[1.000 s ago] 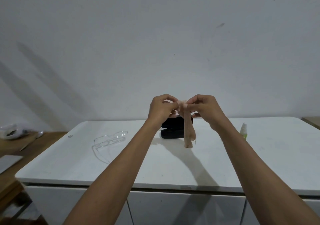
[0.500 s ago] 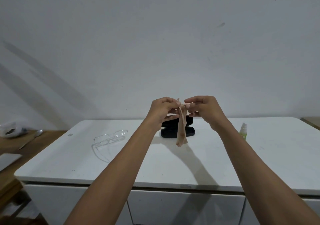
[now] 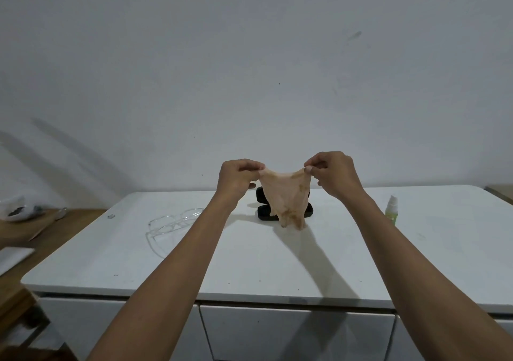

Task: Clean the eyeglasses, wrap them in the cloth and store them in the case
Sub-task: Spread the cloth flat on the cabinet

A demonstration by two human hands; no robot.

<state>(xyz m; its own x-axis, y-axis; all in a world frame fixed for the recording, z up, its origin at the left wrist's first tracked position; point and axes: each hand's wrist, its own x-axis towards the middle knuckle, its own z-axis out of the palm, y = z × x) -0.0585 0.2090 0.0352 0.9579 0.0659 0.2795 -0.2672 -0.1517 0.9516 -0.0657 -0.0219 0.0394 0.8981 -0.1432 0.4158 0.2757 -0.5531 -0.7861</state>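
Observation:
A thin beige cloth (image 3: 286,197) hangs spread in the air above the white table (image 3: 249,263). My left hand (image 3: 238,179) pinches its left top corner and my right hand (image 3: 331,174) pinches its right top corner. Behind the cloth, a black eyeglasses case (image 3: 262,211) lies open on the table, mostly hidden. Clear-framed eyeglasses (image 3: 169,222) rest on the table to the left, apart from both hands.
A small green spray bottle (image 3: 391,209) stands at the right of the table. A wooden surface (image 3: 41,230) with a white bag and a spoon lies at the left. The wall runs close behind the table. Drawers sit below the front edge.
The cloth was bunched into a narrow strip between hands held close together. My hands have moved apart and the cloth is now spread wide between them.

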